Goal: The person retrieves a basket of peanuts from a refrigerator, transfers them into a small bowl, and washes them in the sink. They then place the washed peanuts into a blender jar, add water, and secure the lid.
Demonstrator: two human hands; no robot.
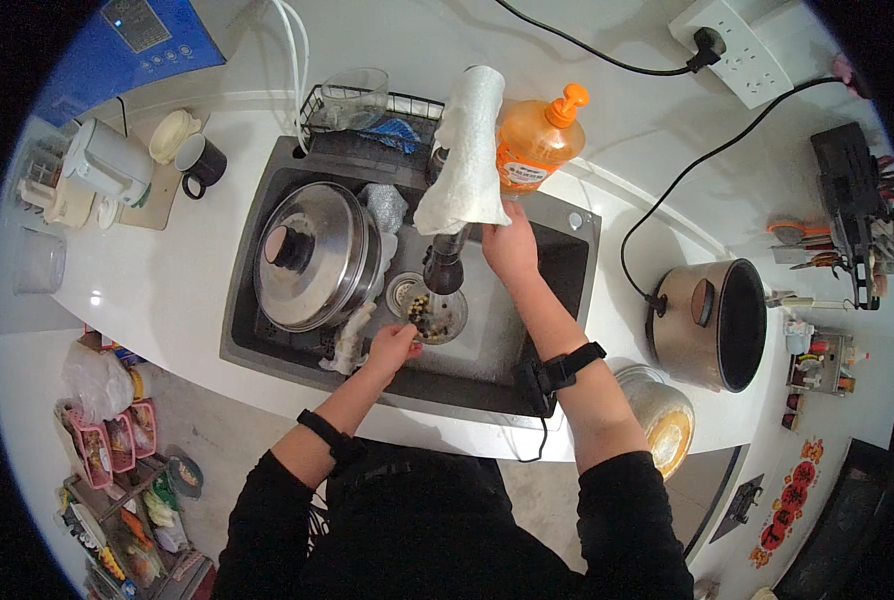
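Observation:
My left hand grips the rim of a clear bowl low in the dark sink. Dark and pale beans lie in the bowl. Straight above it hangs the black faucet head, and water seems to run from it into the bowl. A white cloth drapes over the faucet. My right hand reaches up beside the cloth's lower edge, below an orange pump bottle; its fingertips are hidden, so what it touches cannot be told.
A lidded steel pot fills the sink's left side, with a wet cloth near it. A wire rack holding a glass bowl stands behind. On the right counter sit a cooker body with a black cord and a round metal pot.

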